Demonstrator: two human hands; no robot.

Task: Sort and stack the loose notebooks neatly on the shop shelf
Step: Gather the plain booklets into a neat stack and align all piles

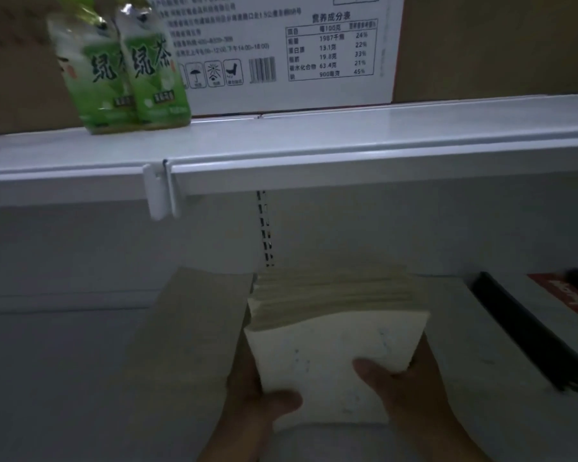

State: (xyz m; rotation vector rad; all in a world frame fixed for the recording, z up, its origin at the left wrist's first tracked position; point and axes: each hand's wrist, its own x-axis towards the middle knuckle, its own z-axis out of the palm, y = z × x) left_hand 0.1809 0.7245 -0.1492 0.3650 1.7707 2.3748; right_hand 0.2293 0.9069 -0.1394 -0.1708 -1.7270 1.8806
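Held below the white metal upper shelf, the one thick stack of cream paper notebooks, clamped between the thumbs and fingers of the left hand and right hand, could fan out and spill from its splayed top edges; one grey-brown flat notebook lies below that shelf too, and two green tea cartons stand on it.

We seem to be in a shop: above our left hand, a white price-railed shelf bears green tea bottles and a barcoded carton.
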